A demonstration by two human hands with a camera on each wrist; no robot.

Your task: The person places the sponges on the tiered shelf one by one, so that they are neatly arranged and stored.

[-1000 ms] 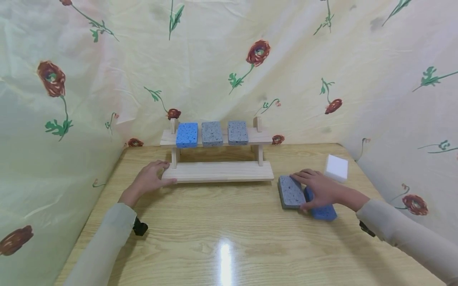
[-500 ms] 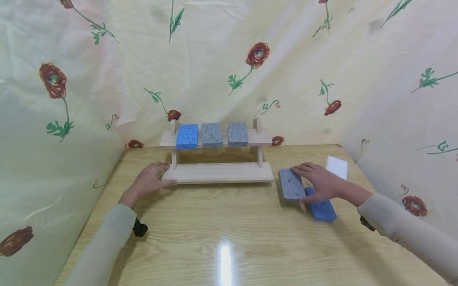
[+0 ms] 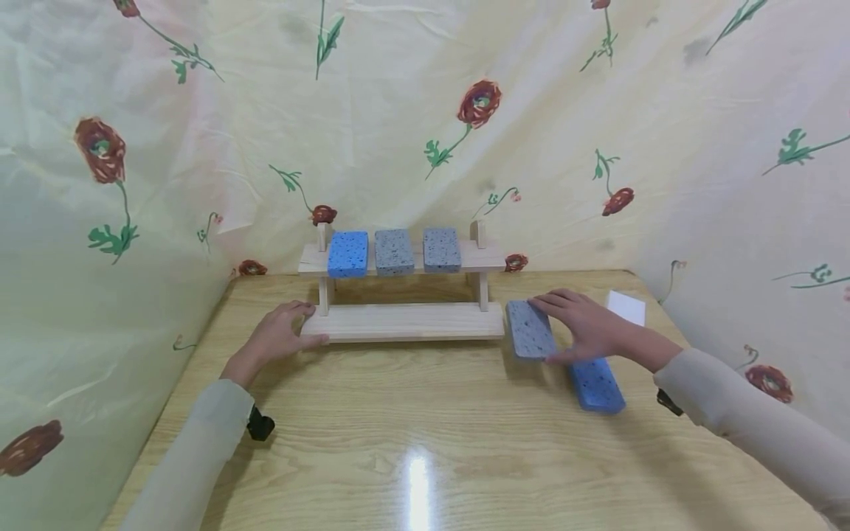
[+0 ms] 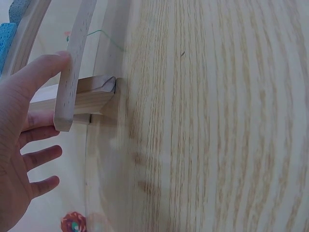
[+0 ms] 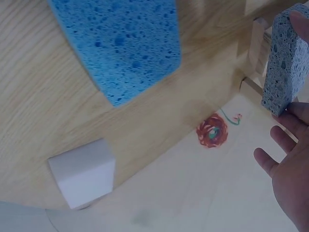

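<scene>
My right hand (image 3: 584,324) pinches a grey speckled sponge (image 3: 530,330) by its far and near edges, thumb at the near one. The sponge is held over the table, just right of a two-tier wooden rack (image 3: 405,322). At the rack's left end, my left hand (image 3: 275,333) grips the lower shelf, with the thumb (image 4: 46,70) on one side of the board and fingers on the other. A blue sponge (image 3: 348,254) and two grey sponges, one in the middle (image 3: 395,252) and one at right (image 3: 441,249), sit along the upper shelf. The lower shelf is bare.
Beneath and right of my right hand, a second blue sponge (image 3: 600,386) lies on the wooden table (image 3: 372,435). A white block (image 3: 626,307) lies farther back, partly hidden by that hand. Flower-patterned cloth (image 3: 385,133) encloses the back and sides.
My right hand has lifted the grey sponge off the table and carried it left and away from me, towards the rack. More of the blue sponge beneath now shows. The left hand stays put.
</scene>
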